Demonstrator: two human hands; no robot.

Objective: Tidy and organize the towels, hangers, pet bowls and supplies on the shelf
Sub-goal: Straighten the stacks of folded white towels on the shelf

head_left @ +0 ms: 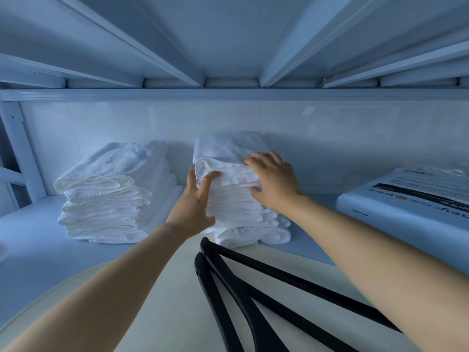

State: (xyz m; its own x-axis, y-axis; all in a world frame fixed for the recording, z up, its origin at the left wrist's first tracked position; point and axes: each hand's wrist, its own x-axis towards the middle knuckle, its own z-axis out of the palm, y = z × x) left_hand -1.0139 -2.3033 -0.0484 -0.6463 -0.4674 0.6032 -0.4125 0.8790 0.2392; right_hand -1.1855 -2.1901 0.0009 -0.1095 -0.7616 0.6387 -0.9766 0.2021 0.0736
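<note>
Head view shows the middle towel stack (238, 207) standing near the centre of the shelf (33, 240), with a second towel stack (109, 194) just beside it toward the left end. The left hand (195, 201) grips the stack's upper left corner, thumb on the front folds and the other digits curled round the side. The right hand (274, 181) rests on the top towel with fingers (261, 158) spread and relaxed, thumb against the front. Terry cloth like this is probably light, soft and floppy. Single layers will likely slide and sag, so the pile is best squared by pressing both sides inward, or lifted from beneath the bottom fold, not tugged by one towel. Black hangers (253, 283) lie at the front edge, close to the stack's base, and a wrapped pack (406, 196) sits toward the right end.
</note>
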